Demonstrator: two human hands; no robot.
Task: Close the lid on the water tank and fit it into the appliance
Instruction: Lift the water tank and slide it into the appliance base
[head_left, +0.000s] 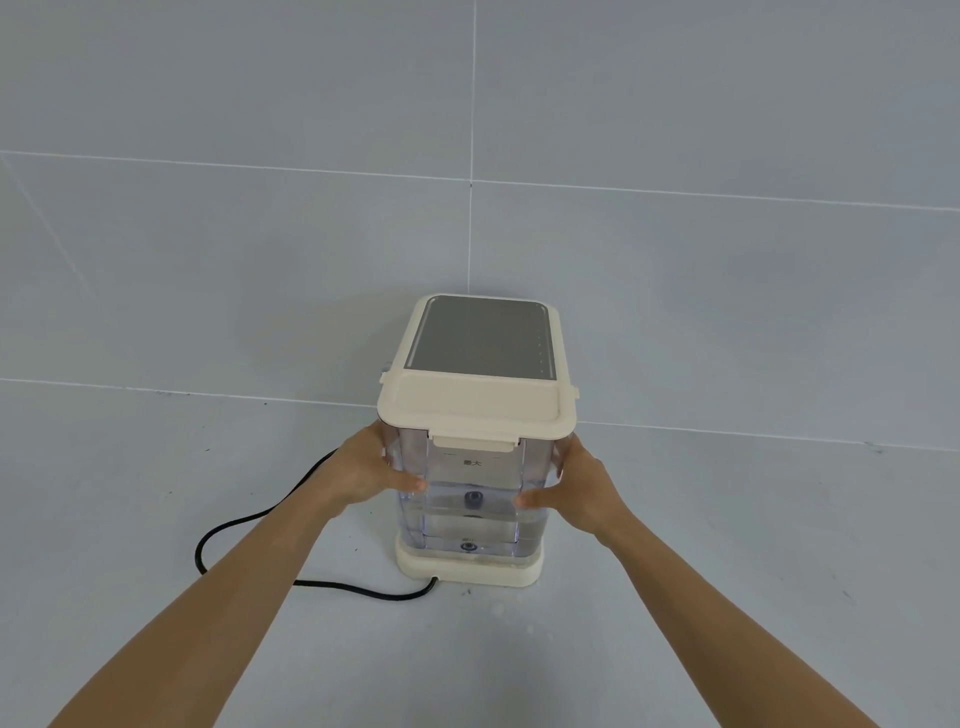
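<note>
The clear water tank (470, 499) stands upright on the cream base of the appliance (483, 343), with its lid (475, 408) shut. The left hand (363, 475) and right hand (582, 491) each press a side, grip closed on it. A black cord (244, 525) lies on the grey bench (156, 519).

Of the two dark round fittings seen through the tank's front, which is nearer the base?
The lower round fitting, just above the cream base. The other fitting sits higher, level with the thumbs.
</note>
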